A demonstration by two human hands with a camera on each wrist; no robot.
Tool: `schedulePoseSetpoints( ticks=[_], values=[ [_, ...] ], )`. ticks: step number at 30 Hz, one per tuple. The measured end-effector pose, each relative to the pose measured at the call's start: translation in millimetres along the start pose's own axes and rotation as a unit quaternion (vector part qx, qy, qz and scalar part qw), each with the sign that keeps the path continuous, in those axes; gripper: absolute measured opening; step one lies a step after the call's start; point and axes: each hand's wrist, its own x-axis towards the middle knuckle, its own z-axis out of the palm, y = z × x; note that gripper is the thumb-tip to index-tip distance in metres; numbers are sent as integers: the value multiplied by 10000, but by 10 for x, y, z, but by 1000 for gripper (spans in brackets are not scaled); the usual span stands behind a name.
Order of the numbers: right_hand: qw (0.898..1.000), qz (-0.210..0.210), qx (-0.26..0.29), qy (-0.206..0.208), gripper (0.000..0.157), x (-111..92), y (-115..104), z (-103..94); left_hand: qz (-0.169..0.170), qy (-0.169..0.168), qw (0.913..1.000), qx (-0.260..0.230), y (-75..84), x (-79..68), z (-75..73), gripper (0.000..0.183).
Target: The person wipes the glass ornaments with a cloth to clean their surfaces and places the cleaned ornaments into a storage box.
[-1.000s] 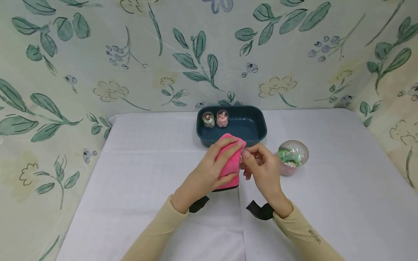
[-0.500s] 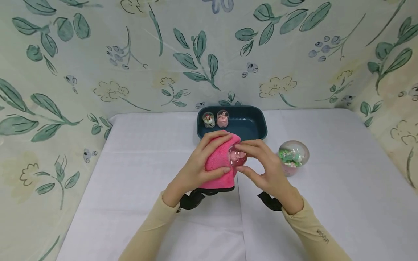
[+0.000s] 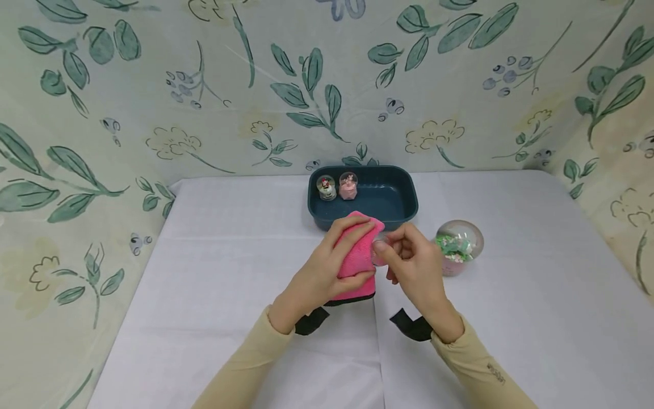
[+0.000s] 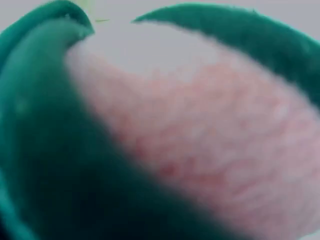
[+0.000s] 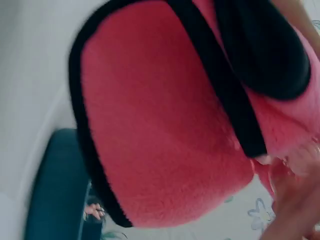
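Note:
Near the middle of the table in the head view, my left hand point(image 3: 318, 272) grips a folded pink cloth point(image 3: 357, 258) with a black edge. The cloth lies against a small clear-domed snow globe point(image 3: 378, 260), mostly covered by cloth and fingers. From the other side, my right hand point(image 3: 418, 272) pinches this globe between thumb and fingers. The cloth point(image 5: 160, 110) and its black border fill much of the right wrist view. Close up and blurred, the cloth point(image 4: 220, 135) shows pale pink between dark green-tinted fingers in the left wrist view.
Behind the hands stands a dark blue tray point(image 3: 388, 199). Inside its left part are a small snow globe with a dark figure point(image 3: 326, 188) and a pink-based snow globe point(image 3: 348, 186). A larger snow globe point(image 3: 458, 247) with green contents stands right of my right hand.
Half a second ago the cloth was turned left and the pink globe showed plainly between the hands. Both hands have since turned back, covering most of it, much as one second ago.

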Motion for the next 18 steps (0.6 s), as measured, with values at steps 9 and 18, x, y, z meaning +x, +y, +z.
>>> schedulePoseSetpoints(
  ticks=[9,18],
  values=[
    [9799,-1363,85,-1457,57,97,76,-173,-647,168,9819,-1771,-115,-16,-112,70],
    [9691,-2264,-174,-958,54,131,161,-191,-360,-53,9897,-1387,-51,-27,-80,77]
  ],
)
